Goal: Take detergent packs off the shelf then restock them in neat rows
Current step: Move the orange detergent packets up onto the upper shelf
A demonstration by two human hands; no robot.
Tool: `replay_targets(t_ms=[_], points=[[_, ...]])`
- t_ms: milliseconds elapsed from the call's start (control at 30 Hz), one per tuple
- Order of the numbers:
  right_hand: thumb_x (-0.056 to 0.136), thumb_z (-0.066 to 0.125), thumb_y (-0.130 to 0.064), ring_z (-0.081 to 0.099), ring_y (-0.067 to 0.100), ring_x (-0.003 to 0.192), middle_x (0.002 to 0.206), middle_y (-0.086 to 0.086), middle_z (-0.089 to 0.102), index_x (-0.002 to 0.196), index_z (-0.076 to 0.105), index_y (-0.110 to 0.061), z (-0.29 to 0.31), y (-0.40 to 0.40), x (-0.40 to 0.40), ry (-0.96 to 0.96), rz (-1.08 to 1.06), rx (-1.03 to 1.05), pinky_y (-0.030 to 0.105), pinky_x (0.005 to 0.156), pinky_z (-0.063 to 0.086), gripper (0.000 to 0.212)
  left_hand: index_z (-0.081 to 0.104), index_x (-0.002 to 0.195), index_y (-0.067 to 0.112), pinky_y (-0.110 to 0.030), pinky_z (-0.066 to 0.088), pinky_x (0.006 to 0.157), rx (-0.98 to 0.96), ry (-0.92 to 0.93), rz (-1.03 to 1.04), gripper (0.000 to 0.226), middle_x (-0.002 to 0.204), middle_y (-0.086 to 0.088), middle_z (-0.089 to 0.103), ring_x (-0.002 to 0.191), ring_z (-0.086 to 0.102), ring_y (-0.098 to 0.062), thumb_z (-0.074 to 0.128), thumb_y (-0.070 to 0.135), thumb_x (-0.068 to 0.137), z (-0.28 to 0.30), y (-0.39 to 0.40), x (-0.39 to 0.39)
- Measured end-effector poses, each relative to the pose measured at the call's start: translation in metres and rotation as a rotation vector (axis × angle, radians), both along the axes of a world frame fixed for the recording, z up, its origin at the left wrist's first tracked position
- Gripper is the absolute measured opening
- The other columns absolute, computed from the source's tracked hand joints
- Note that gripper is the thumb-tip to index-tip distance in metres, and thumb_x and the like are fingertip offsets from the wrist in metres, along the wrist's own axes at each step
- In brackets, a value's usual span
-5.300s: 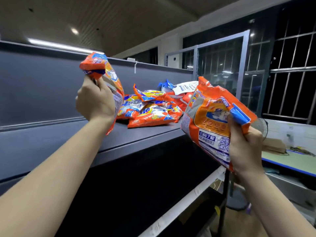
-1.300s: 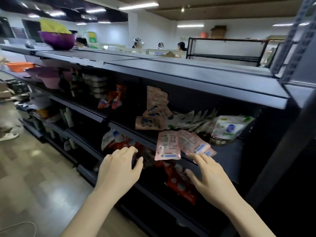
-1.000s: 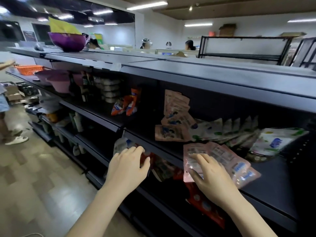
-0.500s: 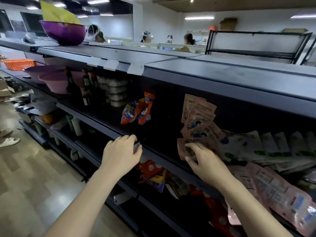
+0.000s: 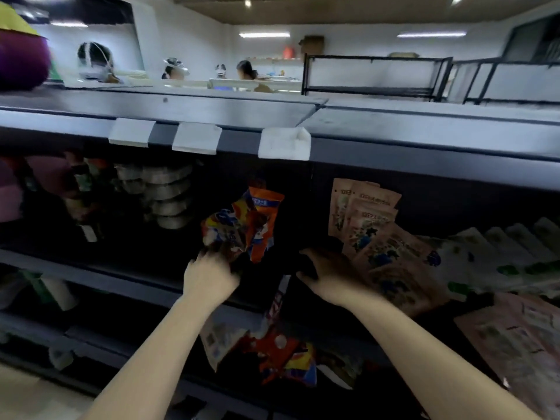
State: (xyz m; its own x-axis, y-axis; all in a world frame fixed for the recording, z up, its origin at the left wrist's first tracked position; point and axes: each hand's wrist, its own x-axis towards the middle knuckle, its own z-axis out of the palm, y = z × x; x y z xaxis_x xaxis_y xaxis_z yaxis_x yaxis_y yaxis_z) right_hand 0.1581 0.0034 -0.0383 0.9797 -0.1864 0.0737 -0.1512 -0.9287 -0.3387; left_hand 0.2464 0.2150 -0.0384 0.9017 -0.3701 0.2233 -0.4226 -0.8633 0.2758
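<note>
The left hand [image 5: 209,278] reaches the orange detergent packs [image 5: 245,225], grip unclear through blur; the right hand [image 5: 328,275] hovers spread, holding nothing.

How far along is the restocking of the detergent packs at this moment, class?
Done: nothing on this shelf looks restocked in neat rows. In hand: the left hand reaches the crumpled orange-and-blue detergent packs on the dark metal shelf; blur hides whether it grips. The right hand hovers open beside the tan pouches. Left: lifting packs off, then rows; more orange packs lie jumbled below.
</note>
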Motion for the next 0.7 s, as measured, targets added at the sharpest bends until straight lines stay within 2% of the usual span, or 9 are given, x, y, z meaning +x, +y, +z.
replay_targets(t_ms=[67,100,167,233,333,433,567,633,700], points=[[0.095,0.049,-0.044,0.038,0.021,0.134,0.150,-0.002,0.035,0.146,0.031,-0.027,-0.005,0.012,0.022,0.029,-0.039,0.037,0.032,0.105,0.037,0.057,0.025,0.147,0.011,-0.036,0.036,0.103,0.036,0.015,-0.074,0.065,0.151,-0.012,0.030,0.138,0.031,-0.028,0.040,0.047,0.095,-0.017,0.000,0.029],[0.095,0.049,-0.045,0.038,0.021,0.134,0.150,0.000,0.035,0.146,0.030,-0.025,-0.007,0.017,0.032,0.030,-0.057,0.067,0.033,0.106,0.037,0.059,0.016,0.151,0.015,-0.037,0.028,0.111,0.068,0.018,-0.118,0.067,0.157,-0.008,0.016,0.144,0.017,-0.025,0.037,0.049,0.096,-0.025,-0.002,0.043],[0.094,0.050,-0.046,0.040,0.023,0.133,0.149,0.003,0.037,0.147,0.029,-0.022,-0.011,0.023,0.051,0.006,-0.093,0.116,0.036,0.106,0.038,0.062,0.013,0.151,0.018,-0.041,0.016,0.116,0.076,0.014,-0.168,0.070,0.159,-0.005,0.008,0.146,0.005,-0.023,0.037,0.053,0.095,-0.035,-0.011,0.065],[0.093,0.050,-0.048,0.046,0.025,0.128,0.145,0.005,0.043,0.145,0.031,-0.021,-0.012,0.027,0.068,-0.025,-0.144,0.177,0.039,0.102,0.043,0.062,0.019,0.149,0.019,-0.041,0.017,0.116,0.031,-0.024,-0.163,0.075,0.157,-0.007,0.014,0.145,0.009,-0.024,0.041,0.059,0.090,-0.039,-0.020,0.076],[0.088,0.049,-0.059,0.054,0.025,0.121,0.137,0.002,0.051,0.141,0.037,-0.026,-0.012,0.035,0.088,-0.070,-0.210,0.308,0.042,0.096,0.048,0.064,0.027,0.145,0.015,-0.039,0.029,0.108,-0.057,-0.062,-0.106,0.081,0.149,-0.010,0.030,0.140,0.023,-0.027,0.051,0.063,0.084,-0.038,-0.025,0.077],[0.086,0.046,-0.064,0.056,0.023,0.117,0.132,0.000,0.057,0.139,0.041,-0.029,-0.013,0.043,0.109,-0.082,-0.248,0.457,0.041,0.097,0.047,0.064,0.040,0.132,0.015,-0.041,0.042,0.097,-0.161,-0.052,-0.078,0.072,0.135,-0.009,0.046,0.129,0.037,-0.028,0.058,0.061,0.080,-0.041,-0.023,0.086],[0.088,0.054,-0.056,0.057,0.021,0.117,0.130,0.001,0.058,0.137,0.048,-0.027,-0.012,0.058,0.126,-0.094,-0.317,0.778,0.026,0.088,0.042,0.057,0.034,0.141,0.028,-0.043,0.041,0.098,-0.189,0.047,-0.100,0.063,0.141,-0.005,0.040,0.133,0.032,-0.028,0.045,0.060,0.088,-0.041,-0.020,0.092],[0.092,0.053,-0.050,0.056,0.023,0.117,0.130,0.005,0.058,0.135,0.051,-0.021,-0.014,0.062,0.130,-0.088,-0.362,0.777,0.026,0.088,0.042,0.052,0.037,0.141,0.025,-0.043,0.038,0.102,-0.186,0.081,-0.112,0.057,0.142,-0.007,0.039,0.134,0.030,-0.028,0.038,0.057,0.093,-0.041,-0.018,0.095],[0.097,0.046,-0.042,0.054,0.029,0.119,0.132,0.011,0.057,0.133,0.053,-0.015,-0.014,0.062,0.130,-0.072,-0.405,0.696,0.030,0.096,0.042,0.046,0.042,0.138,0.017,-0.043,0.034,0.106,-0.105,0.078,-0.153,0.051,0.140,-0.009,0.040,0.134,0.029,-0.030,0.033,0.048,0.098,-0.043,-0.014,0.099]])
